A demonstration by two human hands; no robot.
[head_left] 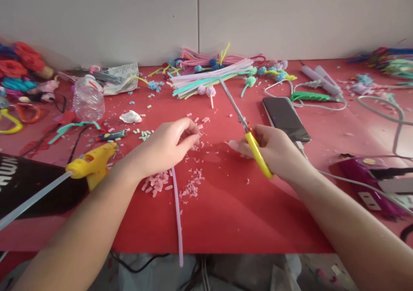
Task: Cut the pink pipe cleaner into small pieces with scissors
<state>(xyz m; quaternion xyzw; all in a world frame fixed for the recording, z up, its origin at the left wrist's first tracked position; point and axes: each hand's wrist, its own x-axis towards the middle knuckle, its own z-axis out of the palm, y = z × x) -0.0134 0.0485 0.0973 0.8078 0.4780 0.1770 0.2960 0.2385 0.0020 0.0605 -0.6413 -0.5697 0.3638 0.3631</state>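
My right hand (272, 149) grips a pair of scissors (257, 153) by the yellow handles, blades pointing up and away to the left. My left hand (169, 147) is closed over the table, thumb and fingertips brought together; what lies between them is too small to make out. A lilac pipe cleaner (177, 213) runs from beneath this hand past the table's front edge; whether the hand holds it is hidden. Beside the wrist is a heap of short pink cut pieces (157, 183). Finer pink clippings (192, 185) lie scattered to its right.
Behind the hands lies a bundle of pipe cleaners (209, 76). A phone (286, 118) with a cable sits beyond my right hand. To the left are a yellow glue gun (92, 164) and a plastic bottle (88, 98). A purple power strip (364, 183) stands far right.
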